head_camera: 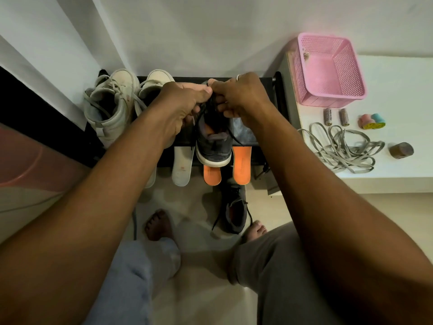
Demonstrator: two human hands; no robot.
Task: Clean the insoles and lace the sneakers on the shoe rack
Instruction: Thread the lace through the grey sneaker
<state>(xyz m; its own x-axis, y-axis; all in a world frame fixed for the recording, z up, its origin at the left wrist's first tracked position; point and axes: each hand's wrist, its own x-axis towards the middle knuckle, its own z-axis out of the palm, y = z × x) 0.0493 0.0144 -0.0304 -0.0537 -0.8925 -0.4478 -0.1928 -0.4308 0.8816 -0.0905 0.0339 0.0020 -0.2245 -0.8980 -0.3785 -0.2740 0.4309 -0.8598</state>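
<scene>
Lacing is the step in hand. At the left, the white sneakers [110, 106] stand on the shoe rack [267, 79]. The left hand [180, 106] and right hand [239, 97] meet at centre, each grip closed with its fingers pinching the black lace [235, 137]. The dark sneaker [213, 146] sits on the rack directly beneath both grips, touching them, heel toward the person. The next move likely requires feeding the lace through an eyelet. The grey laces [344, 148] lie on the bench [398, 179], well apart.

White high-tops [112, 106] crowd our shoe rack [278, 90] on its left, pink basket [328, 73] flanks the right, wall [210, 43] close behind; we see bare floor [194, 207] in front beside a dark sneaker [235, 212].
</scene>
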